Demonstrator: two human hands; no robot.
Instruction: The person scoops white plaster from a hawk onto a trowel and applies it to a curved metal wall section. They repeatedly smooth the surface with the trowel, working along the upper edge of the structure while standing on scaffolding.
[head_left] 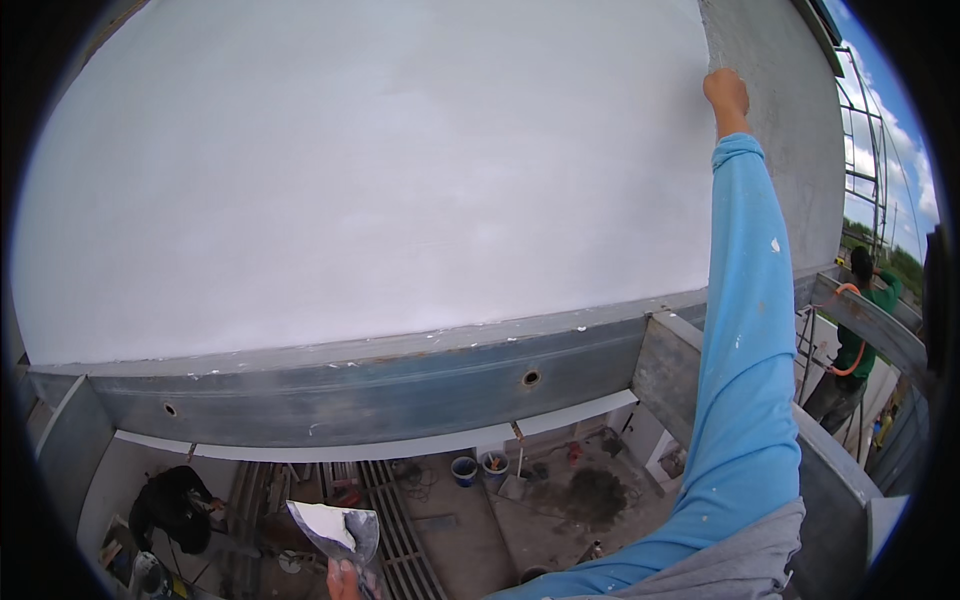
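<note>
My left hand, partly cut off by the lower edge, grips a wide putty knife. White putty lies on its metal blade. Stretched far up in a blue sleeve, my right arm reaches to the right edge of the white-coated wall. There my right hand is closed in a fist close to the wall, where the white coat meets bare grey plaster. Whatever the right fingers hold is hidden from this view.
A steel beam with white spatters runs below the wall; another beam is at right. Far below are a person in black, buckets and a shovel. A person in green stands at right near scaffolding.
</note>
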